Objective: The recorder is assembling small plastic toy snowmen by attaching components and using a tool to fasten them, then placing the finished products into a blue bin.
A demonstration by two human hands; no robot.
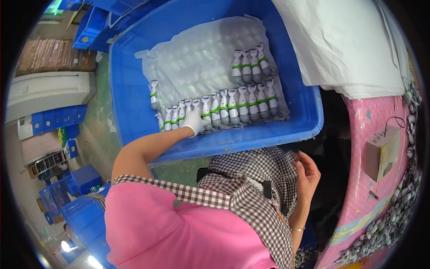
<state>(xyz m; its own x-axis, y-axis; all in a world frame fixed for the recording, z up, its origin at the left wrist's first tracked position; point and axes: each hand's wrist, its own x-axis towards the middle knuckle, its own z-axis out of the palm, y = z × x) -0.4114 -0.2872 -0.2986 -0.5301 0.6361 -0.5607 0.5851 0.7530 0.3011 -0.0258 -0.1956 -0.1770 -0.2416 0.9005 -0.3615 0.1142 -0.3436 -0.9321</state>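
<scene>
My left hand (195, 122), in a white glove, reaches into a large blue bin (179, 149). Its fingers are closed around one bottle-shaped device, largely hidden by the glove, in the front row. The devices (243, 104) there have white tops, a green band and a rounded grey end, and stand side by side, leaning slightly. Bare, my right hand (307, 172) is raised outside the bin, near its front right corner and beside my checked apron (251, 179). Thumb and fingers curl together in a pinch; whatever may lie between them is too small to make out.
A thin white sheet (188, 58) covers another layer of devices in the bin. Several uncovered devices (255, 67) lie at its right. White sheeting (340, 45) hangs at the far right, over a pink-covered table (358, 201) with a small box (382, 152) and many grey parts (385, 228).
</scene>
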